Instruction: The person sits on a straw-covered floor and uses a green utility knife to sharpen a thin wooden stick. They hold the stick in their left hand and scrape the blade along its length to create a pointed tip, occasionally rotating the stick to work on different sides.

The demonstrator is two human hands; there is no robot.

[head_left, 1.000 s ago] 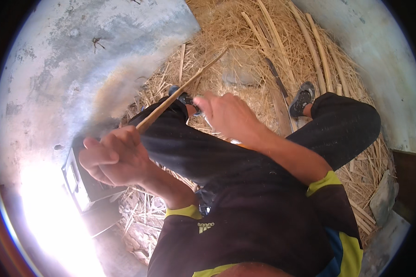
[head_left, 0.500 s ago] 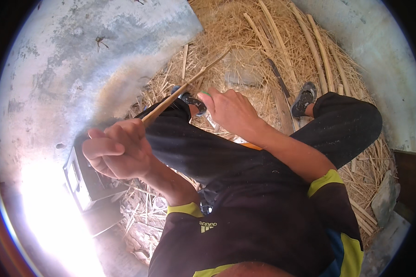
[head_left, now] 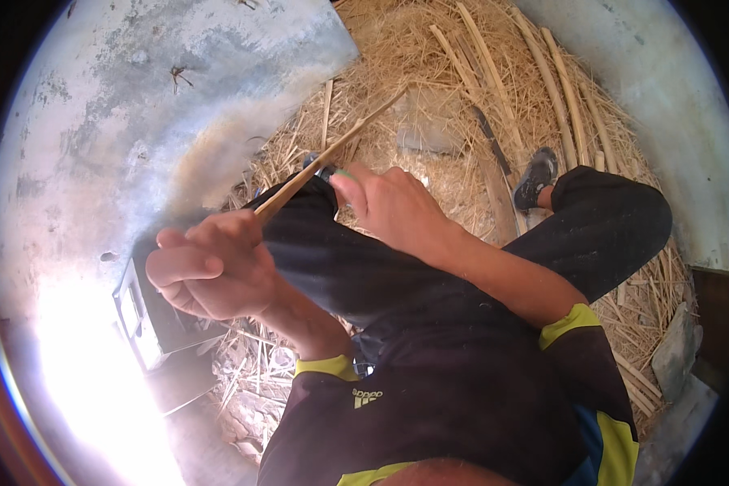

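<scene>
A long, thin strip of split bamboo or wood (head_left: 320,162) slants up and away from my left hand (head_left: 219,266). That hand is closed around its near end. Its far tip reaches over the straw-covered ground. Beside the strip is my right hand (head_left: 397,206), back turned up and fingers curled under. A bit of green shows at its thumb. Whatever this hand grips is hidden beneath it, and I cannot tell whether it touches the strip.
Straw and shavings (head_left: 364,49) cover the ground. Several long strips (head_left: 560,97) lie at the far right, near a dark bar (head_left: 490,136). My shoe (head_left: 535,178) rests nearby. A pale wall (head_left: 121,121) rises at left, with a grey box-like object (head_left: 174,324) below.
My right hand has drawn back toward my body and slightly left along the strip. An orange piece seen under my right wrist is now out of sight. My left hand has barely moved.
</scene>
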